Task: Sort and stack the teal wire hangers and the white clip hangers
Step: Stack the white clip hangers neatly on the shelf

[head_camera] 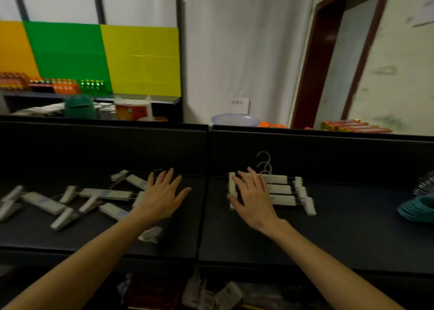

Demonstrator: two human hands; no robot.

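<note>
Three white clip hangers lie stacked in a neat row on the right half of the dark shelf, their metal hooks pointing away. My right hand lies flat over the stack's left end with fingers spread. Several loose white clip hangers are scattered on the left half. My left hand hovers or rests with straight, spread fingers at the right end of that pile. A stack of teal wire hangers sits at the far right edge, partly cut off.
The dark shelf has a raised back wall. A crumpled white scrap lies near my left forearm. Behind stand bottles, a tub, a bowl and red boxes. Packets lie on a lower level.
</note>
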